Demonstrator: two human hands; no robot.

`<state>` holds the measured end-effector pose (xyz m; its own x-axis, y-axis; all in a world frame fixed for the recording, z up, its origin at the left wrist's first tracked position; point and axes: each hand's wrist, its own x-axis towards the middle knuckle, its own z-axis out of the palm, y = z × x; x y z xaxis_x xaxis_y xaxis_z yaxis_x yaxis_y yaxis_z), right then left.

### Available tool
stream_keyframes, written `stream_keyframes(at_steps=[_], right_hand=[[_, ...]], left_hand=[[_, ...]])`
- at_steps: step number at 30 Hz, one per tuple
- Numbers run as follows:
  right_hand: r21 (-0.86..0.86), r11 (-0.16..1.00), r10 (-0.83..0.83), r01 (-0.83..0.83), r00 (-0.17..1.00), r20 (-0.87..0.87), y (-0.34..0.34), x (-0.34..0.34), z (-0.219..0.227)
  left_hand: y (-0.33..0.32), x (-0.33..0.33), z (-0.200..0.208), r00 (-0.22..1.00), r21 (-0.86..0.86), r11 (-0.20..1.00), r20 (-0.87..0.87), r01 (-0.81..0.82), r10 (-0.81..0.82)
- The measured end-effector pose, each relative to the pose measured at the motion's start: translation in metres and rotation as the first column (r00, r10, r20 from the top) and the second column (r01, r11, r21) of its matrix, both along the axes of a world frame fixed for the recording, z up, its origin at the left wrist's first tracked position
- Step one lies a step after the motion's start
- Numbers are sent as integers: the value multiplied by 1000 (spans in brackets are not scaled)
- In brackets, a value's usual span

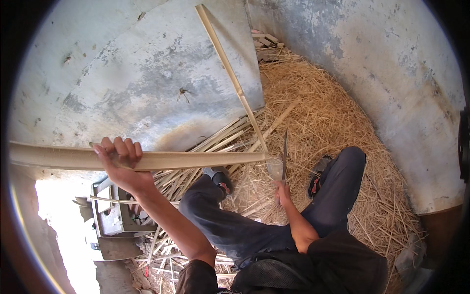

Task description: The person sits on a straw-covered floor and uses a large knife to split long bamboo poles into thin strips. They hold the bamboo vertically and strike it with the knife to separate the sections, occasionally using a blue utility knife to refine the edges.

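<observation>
In front of the person, across the left half of the view, a long pale slat (205,159) runs from the left edge to a squared end near the middle, almost level; the left hand (122,174) grips it well back from that end, its fingers (131,152) curled over the upper edge and closed on the slat, the thumb on the outer side; the right hand (282,192) is lower, between the knees, its fingers wrapped around the grip of a knife (285,149), whose dark narrow blade points away from the body; the blade stands just beside the squared end, and whether the two touch I cannot tell.

A thinner pale strip (227,66) slants down from the whitewashed wall (117,83) to that same end; its lower tip is close to the slat, though contact there is unclear; more loose strips (171,185) lie in a heap below the slat, beside one dark shoe (219,180).

Around the legs in dark trousers (338,188), straw-coloured shavings (318,103) cover the floor and bank up along the curved-looking wall at the right; a wooden frame (111,221) stands at lower left, next to a bright opening (68,210); a crumpled clear plastic bag (410,254) lies at lower right.
</observation>
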<state>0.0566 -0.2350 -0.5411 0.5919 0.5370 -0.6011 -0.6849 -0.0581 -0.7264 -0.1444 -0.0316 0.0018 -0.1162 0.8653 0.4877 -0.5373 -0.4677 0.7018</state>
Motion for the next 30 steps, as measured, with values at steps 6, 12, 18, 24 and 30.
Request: stream_keyframes(at_steps=[6, 12, 18, 24, 30], right_hand=[[233, 971, -56, 51, 998, 18, 48, 52, 117], [568, 823, 16, 13, 999, -46, 43, 78, 196], [682, 731, 61, -29, 998, -24, 15, 94, 235], [815, 579, 59, -5, 998, -36, -8, 115, 255], [883, 469, 18, -18, 1000, 11, -22, 127, 267]], left_hand=[[13, -51, -20, 987, -35, 994, 123, -102, 106], [16, -108, -66, 954, 0, 1000, 301, 2, -2], [24, -141, -121, 917, -7, 995, 388, 100, -89], [34, -143, -162, 834, -91, 958, 518, 273, -189], [37, -131, -184, 736, -179, 897, 647, 403, -202]])
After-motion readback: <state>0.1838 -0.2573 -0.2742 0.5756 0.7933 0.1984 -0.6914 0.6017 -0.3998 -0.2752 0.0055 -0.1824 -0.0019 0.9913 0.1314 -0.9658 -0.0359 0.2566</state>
